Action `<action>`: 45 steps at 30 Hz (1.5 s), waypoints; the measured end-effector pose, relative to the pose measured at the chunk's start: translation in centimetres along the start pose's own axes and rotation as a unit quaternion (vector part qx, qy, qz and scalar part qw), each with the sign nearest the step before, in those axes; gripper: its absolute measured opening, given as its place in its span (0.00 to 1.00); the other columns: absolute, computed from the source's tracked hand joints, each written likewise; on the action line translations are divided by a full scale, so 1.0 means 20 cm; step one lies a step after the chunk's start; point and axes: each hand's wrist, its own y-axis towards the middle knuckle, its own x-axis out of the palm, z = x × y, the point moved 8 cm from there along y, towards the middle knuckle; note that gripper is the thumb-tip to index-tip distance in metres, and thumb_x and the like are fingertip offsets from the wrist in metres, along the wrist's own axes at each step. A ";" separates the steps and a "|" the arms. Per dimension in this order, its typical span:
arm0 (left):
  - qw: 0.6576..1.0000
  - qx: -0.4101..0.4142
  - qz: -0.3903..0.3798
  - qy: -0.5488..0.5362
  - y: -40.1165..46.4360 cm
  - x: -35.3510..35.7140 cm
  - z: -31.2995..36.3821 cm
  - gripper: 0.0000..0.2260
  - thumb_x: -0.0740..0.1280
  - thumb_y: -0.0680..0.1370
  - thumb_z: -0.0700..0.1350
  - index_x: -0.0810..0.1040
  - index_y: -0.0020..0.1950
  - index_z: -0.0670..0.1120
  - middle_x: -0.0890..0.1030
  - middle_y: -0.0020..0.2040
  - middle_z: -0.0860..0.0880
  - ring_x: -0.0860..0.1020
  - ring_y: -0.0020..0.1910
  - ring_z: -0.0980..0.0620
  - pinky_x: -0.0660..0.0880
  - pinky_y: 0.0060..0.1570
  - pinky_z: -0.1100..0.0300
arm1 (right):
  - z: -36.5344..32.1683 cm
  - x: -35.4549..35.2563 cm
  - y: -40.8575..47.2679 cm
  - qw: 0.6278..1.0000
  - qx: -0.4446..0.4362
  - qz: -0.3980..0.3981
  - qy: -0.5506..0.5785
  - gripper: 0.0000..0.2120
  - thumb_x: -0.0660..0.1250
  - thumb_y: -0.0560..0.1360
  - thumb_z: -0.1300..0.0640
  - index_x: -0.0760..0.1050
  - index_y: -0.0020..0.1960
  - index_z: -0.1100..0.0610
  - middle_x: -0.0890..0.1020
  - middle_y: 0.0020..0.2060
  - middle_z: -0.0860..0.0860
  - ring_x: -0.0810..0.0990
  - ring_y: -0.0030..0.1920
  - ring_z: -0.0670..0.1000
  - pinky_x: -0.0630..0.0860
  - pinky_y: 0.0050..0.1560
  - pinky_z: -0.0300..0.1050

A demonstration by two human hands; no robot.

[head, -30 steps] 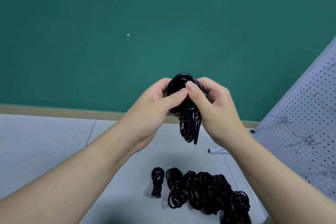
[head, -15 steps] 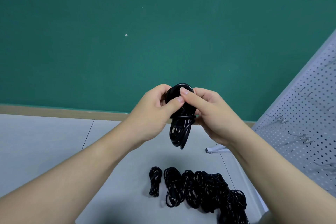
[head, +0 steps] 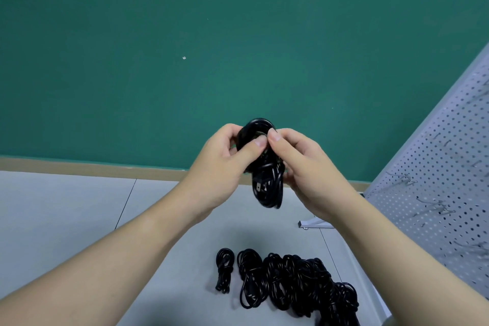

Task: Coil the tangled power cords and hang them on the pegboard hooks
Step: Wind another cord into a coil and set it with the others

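your left hand [head: 219, 167] and right hand [head: 307, 167] both pinch the coiled cord [head: 266, 180], held up above the cord pile [head: 296, 283] | coil's top half hidden by your fingers, plug blurry | pile cut off at frame bottom | grey floor [head: 66, 206], green wall [head: 185, 61] behind pile, pegboard [head: 449, 167] right of pile, hooks hard to make out

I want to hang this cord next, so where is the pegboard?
In the head view the pegboard stands at the far right, right of the right hand, leaning against the green wall.
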 end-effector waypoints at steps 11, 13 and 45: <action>0.983 -0.136 0.020 -0.123 0.05 -0.07 -0.12 0.20 0.72 0.78 0.56 0.80 0.59 0.39 0.82 0.45 0.46 0.77 0.43 0.48 0.75 0.46 0.55 | 0.09 0.00 0.00 0.999 0.040 -0.035 0.008 0.21 0.75 0.73 0.48 0.80 0.62 0.55 0.86 0.55 0.55 0.84 0.51 0.56 0.75 0.50 0.47; 0.980 -0.158 0.015 -0.121 0.05 -0.07 -0.14 0.16 0.73 0.77 0.53 0.81 0.56 0.41 0.81 0.43 0.46 0.75 0.40 0.49 0.75 0.39 0.58 | 0.10 -0.02 0.01 0.998 0.041 -0.043 0.017 0.23 0.77 0.71 0.49 0.80 0.64 0.54 0.86 0.58 0.56 0.84 0.55 0.57 0.76 0.56 0.51; 0.974 -0.192 -0.105 -0.061 0.03 0.25 -0.13 0.28 0.57 0.82 0.65 0.82 0.59 0.43 0.85 0.44 0.46 0.81 0.40 0.45 0.78 0.41 0.51 | -0.06 -0.35 -0.10 0.981 -0.069 0.169 0.062 0.09 0.69 0.81 0.62 0.81 0.61 0.61 0.87 0.47 0.57 0.79 0.39 0.52 0.79 0.46 0.49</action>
